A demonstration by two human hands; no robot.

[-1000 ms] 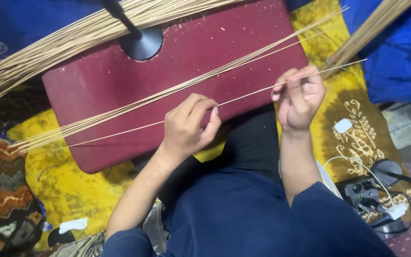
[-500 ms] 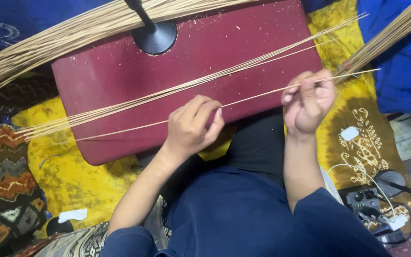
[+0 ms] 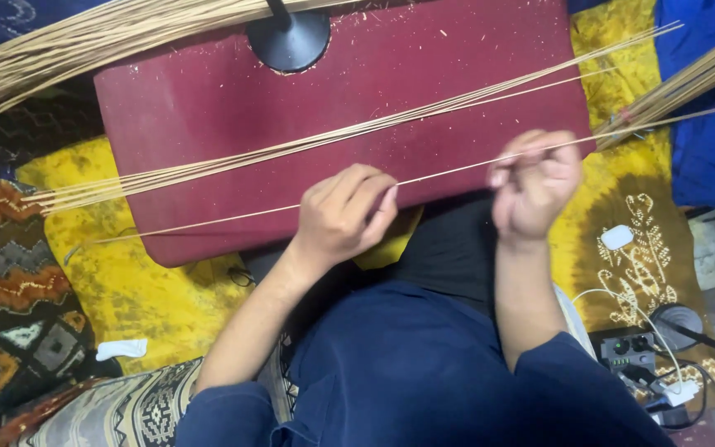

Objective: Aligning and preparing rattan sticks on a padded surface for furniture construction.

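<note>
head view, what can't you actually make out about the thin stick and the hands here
- Right hand: motion blur in the head view hides how its fingers pinch the thin stick.
- Left hand: its curled fingers cover the stick where it passes, so the grip is hidden.
- Stick's right end: it runs off the right edge.
- Black round base: its post is cut off by the top edge.
- Grey box: its knobs are too small to tell apart.
</note>
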